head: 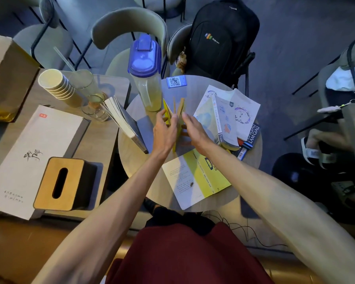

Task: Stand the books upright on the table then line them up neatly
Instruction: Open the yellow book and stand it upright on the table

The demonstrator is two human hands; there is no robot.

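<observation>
A yellow book (177, 111) stands upright and fanned open in the middle of the round table (152, 181). My left hand (164, 133) presses its left cover and my right hand (195, 130) holds its right side. To the left a grey-and-white book (124, 121) stands upright, slightly open. A yellow-and-white book (197, 177) lies flat and open near the front edge. On the right lie a white book (240, 113) with a purple swirl, a pale blue book (217, 121) tilted on top, and a dark blue book (248, 140) underneath.
A pitcher (146, 78) with a blue lid stands just behind the yellow book. A QR card (176, 81) sits at the back. On the left table are stacked paper cups (55, 85), glasses (90, 95), a tissue box (63, 183) and a white box (29, 154). A backpack (221, 37) occupies a chair.
</observation>
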